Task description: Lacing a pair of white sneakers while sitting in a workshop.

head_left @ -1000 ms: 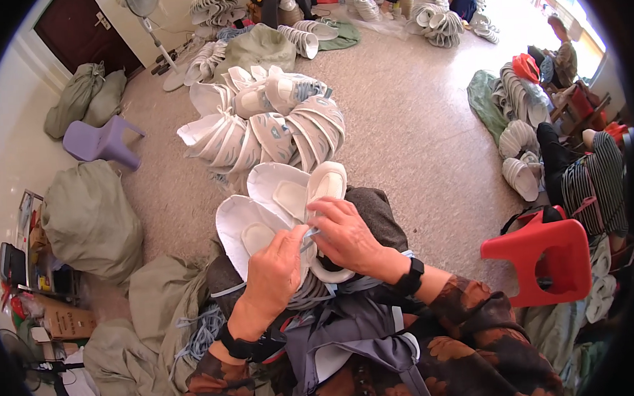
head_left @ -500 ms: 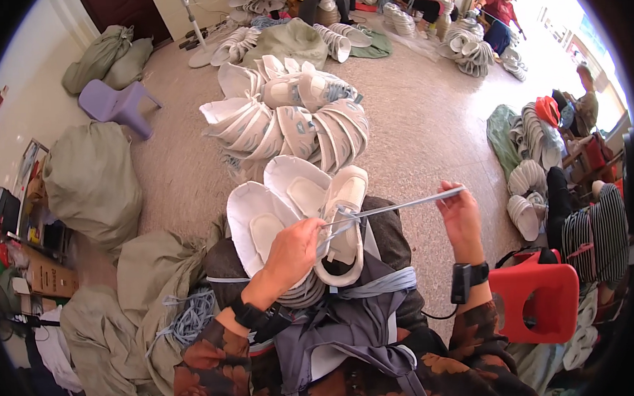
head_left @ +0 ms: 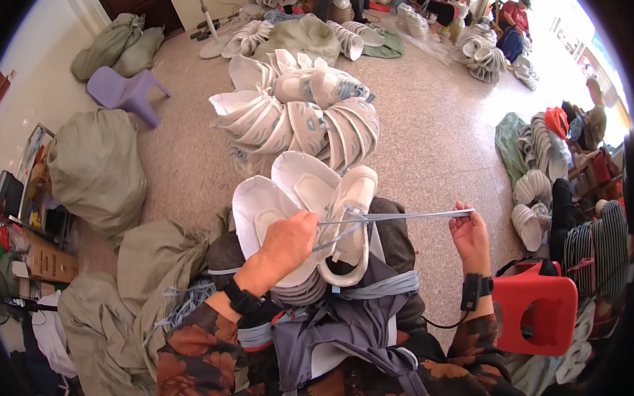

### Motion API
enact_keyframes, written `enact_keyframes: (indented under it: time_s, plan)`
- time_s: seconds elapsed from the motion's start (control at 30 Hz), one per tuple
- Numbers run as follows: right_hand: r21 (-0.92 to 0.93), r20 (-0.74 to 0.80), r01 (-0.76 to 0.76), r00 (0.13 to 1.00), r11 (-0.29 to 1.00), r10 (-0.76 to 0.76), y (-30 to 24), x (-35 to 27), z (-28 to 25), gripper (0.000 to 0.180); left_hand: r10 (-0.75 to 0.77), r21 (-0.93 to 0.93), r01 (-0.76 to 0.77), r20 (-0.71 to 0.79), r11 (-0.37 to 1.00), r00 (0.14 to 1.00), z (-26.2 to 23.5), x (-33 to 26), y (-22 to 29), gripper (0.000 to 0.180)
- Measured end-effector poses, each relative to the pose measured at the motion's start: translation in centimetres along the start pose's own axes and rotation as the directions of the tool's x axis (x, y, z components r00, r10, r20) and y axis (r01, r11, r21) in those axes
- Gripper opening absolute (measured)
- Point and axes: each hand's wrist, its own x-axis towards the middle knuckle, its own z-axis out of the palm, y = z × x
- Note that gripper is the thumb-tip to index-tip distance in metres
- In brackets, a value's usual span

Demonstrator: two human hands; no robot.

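Observation:
A cream shoe upper rests on my lap, its toe pointing away from me, with a pale blue shoelace threaded through it. My left hand is closed on the lace just left of the upper. Off to the right, my right hand pinches the far end of the lace between thumb and fingers. Between the upper and that hand the lace runs taut and nearly level. Against the left side of the upper leans a nested stack of white-lined uppers, partly covered by my left hand.
Beyond my knees, a curved pile of uppers lies on the floor. More laces lie on a green cloth sack at my left. A red stool stands at my right, a purple chair at far left. Other people sit farther back.
My right hand has moved slightly right and down, drawing more lace out from the upper. My left hand has shifted a little left and stays closed. A distant person in red now sits more upright.

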Motion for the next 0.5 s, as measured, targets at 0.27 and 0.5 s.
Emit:
enact_keyframes:
  time_s: [0.27, 0.5]
  plan:
    - [-0.779, 0.567, 0.578, 0.815, 0.243, -0.121, 5.3, -7.5, 14.8, 0.038, 0.170, -0.044, -0.171, -0.037, 0.984, 0.985, -1.3, 1.2, 3.7, 0.013]
    - [-0.748, 0.528, 0.335, 0.824, 0.573, 0.207, 8.4, -8.8, 17.4, 0.016, 0.190, -0.031, -0.190, -0.027, 0.981, 0.981, -0.6, 1.8, 4.3, 0.017]
